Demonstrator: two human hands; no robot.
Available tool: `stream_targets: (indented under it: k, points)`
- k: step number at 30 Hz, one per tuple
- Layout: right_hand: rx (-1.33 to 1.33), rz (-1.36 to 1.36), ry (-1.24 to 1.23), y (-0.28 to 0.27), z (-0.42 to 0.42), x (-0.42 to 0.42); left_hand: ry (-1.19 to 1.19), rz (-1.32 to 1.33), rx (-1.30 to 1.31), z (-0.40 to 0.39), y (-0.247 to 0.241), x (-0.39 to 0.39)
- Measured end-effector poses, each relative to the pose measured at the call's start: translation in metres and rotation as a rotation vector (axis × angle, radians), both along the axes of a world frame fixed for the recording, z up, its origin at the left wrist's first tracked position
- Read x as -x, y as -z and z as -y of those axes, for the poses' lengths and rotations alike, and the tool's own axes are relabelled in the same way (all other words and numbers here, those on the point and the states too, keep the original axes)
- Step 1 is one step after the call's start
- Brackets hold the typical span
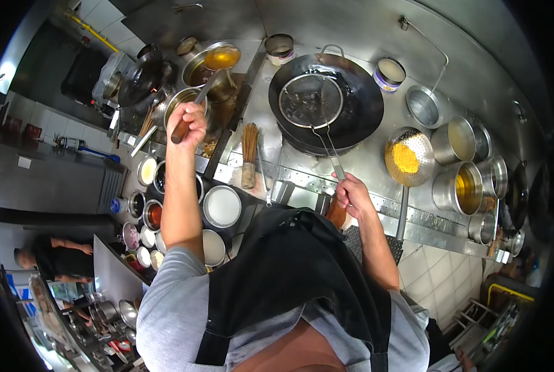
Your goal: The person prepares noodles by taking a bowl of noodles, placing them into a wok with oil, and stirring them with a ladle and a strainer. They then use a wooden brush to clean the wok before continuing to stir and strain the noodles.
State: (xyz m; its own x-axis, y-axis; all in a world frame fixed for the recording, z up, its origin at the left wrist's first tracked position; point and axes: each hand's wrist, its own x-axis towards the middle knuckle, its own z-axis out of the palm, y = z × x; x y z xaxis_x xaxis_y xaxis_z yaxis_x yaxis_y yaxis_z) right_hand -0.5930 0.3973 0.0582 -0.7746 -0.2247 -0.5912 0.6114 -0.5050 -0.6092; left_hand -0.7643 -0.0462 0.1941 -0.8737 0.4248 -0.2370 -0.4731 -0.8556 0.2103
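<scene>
My left hand is closed around the brown handle of a ladle. Amber liquid, like oil, fills the ladle's bowl, which is over a metal pot at the back left. A round fine-mesh strainer lies over the black wok before me, and my right hand grips the end of its flat metal handle. Dark, wet-looking patches show on the wok's inner wall. Just below my right hand is a brown object, partly hidden by the hand and black apron.
A perforated ladle holding yellow bits rests right of the wok, near several metal pots. A bamboo brush lies left. Containers of sauces and seasonings stand beside my left arm. Another person stands at far left.
</scene>
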Motion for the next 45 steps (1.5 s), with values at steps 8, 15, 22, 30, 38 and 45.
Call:
stream_targets:
  k: [8, 15, 22, 30, 38, 45]
  points:
    - [0.028, -0.013, -0.002, -0.005, -0.001, -0.001, 0.137, 0.122, -0.006, -0.068, 0.010, -0.068]
    - [-0.035, 0.008, 0.019, -0.009, -0.008, -0.013, 0.286, 0.125, 0.336, -0.108, 0.064, -0.096]
    - [-0.006, 0.045, 0.074, -0.008, -0.009, -0.014, 0.357, -0.187, 1.092, -0.114, 0.083, -0.117]
    - [0.022, 0.046, 0.098, -0.003, 0.001, -0.009, -0.055, -0.308, 1.584, -0.052, 0.048, -0.054]
    - [0.013, 0.020, 0.115, -0.010, 0.006, -0.015, -0.092, -0.237, 1.980, 0.062, 0.074, 0.082]
    - [0.014, 0.040, 0.125, -0.008, -0.001, -0.022, 0.034, 0.151, 0.729, 0.079, 0.075, 0.138]
